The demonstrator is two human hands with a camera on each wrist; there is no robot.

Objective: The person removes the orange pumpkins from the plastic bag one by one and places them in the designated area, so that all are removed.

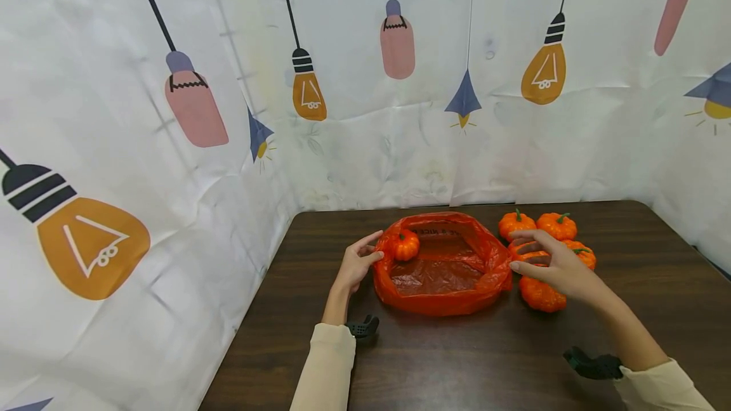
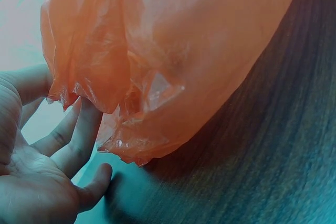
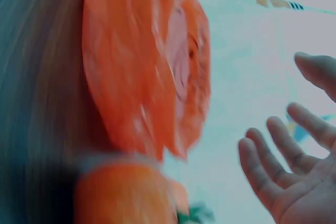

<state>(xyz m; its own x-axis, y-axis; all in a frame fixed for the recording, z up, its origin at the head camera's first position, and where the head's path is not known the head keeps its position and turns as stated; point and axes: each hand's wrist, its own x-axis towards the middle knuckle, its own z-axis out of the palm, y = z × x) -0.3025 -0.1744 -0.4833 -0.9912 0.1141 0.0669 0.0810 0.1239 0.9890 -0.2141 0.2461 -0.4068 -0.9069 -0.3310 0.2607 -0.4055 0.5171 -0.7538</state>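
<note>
An orange-red plastic bag (image 1: 442, 303) lies wide open on the table, its rim folded down. One small orange toy pumpkin (image 1: 406, 246) sits inside it at the left. At the bag's left side, my left hand (image 1: 355, 264) holds the rim; in the left wrist view crumpled plastic (image 2: 178, 77) hangs over the fingers. My right hand (image 1: 562, 266) hovers past the bag's right edge, fingers spread and bent a little, holding nothing. Beneath and around it are several more pumpkins, one nearer the front (image 1: 542, 297) and another at the back (image 1: 556, 226).
The dark wooden table (image 1: 457, 360) extends in front of the bag and to both sides. White cloth (image 1: 365, 157) printed with lamps and bulbs hangs behind the table and along its left. Black straps (image 1: 594, 363) sit at both wrists.
</note>
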